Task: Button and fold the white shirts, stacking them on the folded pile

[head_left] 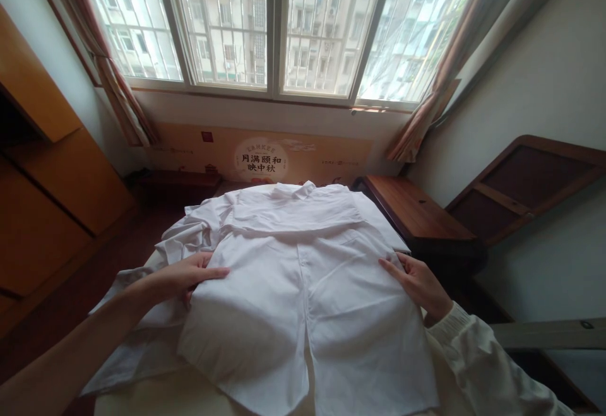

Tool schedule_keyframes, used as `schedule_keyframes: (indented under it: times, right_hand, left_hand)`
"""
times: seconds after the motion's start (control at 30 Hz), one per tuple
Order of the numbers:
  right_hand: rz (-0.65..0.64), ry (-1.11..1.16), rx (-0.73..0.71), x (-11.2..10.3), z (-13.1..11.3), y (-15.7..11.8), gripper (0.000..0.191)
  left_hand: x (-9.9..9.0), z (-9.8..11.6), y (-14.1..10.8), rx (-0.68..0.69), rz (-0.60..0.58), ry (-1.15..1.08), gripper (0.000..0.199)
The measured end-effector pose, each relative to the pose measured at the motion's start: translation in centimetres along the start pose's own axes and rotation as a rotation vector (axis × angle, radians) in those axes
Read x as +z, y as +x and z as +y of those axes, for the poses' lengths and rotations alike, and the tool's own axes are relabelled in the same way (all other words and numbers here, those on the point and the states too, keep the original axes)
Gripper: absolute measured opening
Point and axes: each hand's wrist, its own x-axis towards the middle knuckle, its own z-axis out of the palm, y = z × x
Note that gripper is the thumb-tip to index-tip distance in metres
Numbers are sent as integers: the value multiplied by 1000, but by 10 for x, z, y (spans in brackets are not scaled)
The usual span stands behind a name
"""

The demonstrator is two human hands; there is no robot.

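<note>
While you are leaning over the pale cream padded surface [156, 397], a white collared fabric shirt [269, 277] is lying spread out directly between your two hands. Your left hand [195, 271] is pinching the shirt's left side edge, its thumb resting on top of the cloth and its fingers curling beneath. Your right hand [420, 280] is gripping the opposite edge at nearly the same level, with the cloth caught between thumb and fingers. Both hands are therefore closing on the shirt, and its broad middle is stretching from one to the other.

The collar [307, 189] is sitting beyond your hands, toward the window, while the split lower hem is hanging nearer to you than either hand. A long slit is running down the middle and widening toward the hem. Left of and beyond your left hand, crumpled white cloth is bunching in folds, and more of it is spreading below your left forearm.

A cream sleeve with a gathered cuff [466, 334] is covering your right forearm. Past your right hand, a reddish-brown wooden bench-like piece [421, 208] is standing near the wall, and an orange-brown wooden cabinet [52, 214] is standing well apart on your left.
</note>
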Motion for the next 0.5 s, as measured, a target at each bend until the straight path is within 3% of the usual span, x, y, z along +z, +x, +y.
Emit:
schedule_keyframes:
  times: [0.13, 0.2, 0.27, 0.37, 0.5]
  right_hand:
    - [14, -499, 35, -9, -1, 6, 49]
    - [80, -743, 63, -11, -12, 12, 41]
    - [161, -857, -39, -6, -34, 20, 40]
    - [140, -794, -401, 18, -76, 39, 48]
    - [-58, -672, -584, 81, -120, 83, 63]
  left_hand:
    - [-5, 3, 1, -77, -2, 190, 61]
    - [-9, 14, 6, -90, 83, 293, 60]
    - [-16, 27, 16, -116, 222, 362, 62]
    - [-29, 47, 40, -155, 400, 347, 65]
    - [-41, 63, 75, -146, 451, 307, 67]
